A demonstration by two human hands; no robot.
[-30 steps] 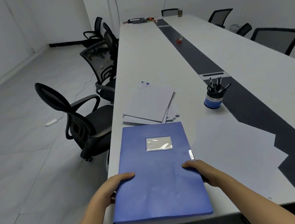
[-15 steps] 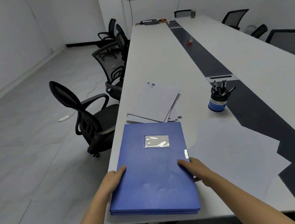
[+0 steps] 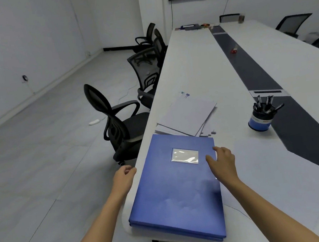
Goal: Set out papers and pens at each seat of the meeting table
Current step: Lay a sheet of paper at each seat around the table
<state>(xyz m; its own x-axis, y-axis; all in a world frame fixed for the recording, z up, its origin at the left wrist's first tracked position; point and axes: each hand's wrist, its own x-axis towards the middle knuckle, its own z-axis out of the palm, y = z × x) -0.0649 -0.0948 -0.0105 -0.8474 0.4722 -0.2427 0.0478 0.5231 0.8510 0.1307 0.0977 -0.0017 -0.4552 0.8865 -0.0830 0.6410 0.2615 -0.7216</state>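
Observation:
A blue folder (image 3: 178,186) with a clear label window lies flat at the near left corner of the long white meeting table (image 3: 198,65), its near end over the edge. My left hand (image 3: 124,178) hovers just off the folder's left edge with loosely curled fingers, holding nothing. Over the folder's right edge is my right hand (image 3: 223,163), fingers relaxed, thumb above the cover. Behind the folder lies a stack of white papers (image 3: 190,117) with a binder clip. A blue cup of black pens (image 3: 260,118) stands to the right.
Loose white sheets (image 3: 278,176) lie right of the folder, partly over the table's dark centre strip (image 3: 248,69). Black office chairs (image 3: 119,125) line the left side, with more along the right. A small red object (image 3: 234,49) sits farther down, and clutter at the far end.
Both hands left the folder's near sides and slid forward along its edges. The folder now rests on the table, and the view has shifted right and closer.

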